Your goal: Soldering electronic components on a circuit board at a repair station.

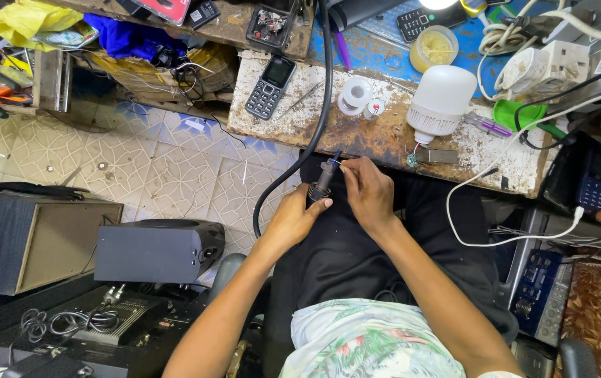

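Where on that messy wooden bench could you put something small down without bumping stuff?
The barest patch on the workbench lies between the black cable and the white bulb, below the tape roll. A narrower strip lies left of the keypad phone. The right end is crowded: green clip, pens, power strip and white wires.

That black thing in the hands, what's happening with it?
A person sits at a worn workbench. The left hand grips a small dark cylindrical part over the lap. The right hand pinches at its top end, where a thin wire seems to stick out. A thick black cable curves past. On the bench lie a white bulb, a keypad phone and a white tape roll.
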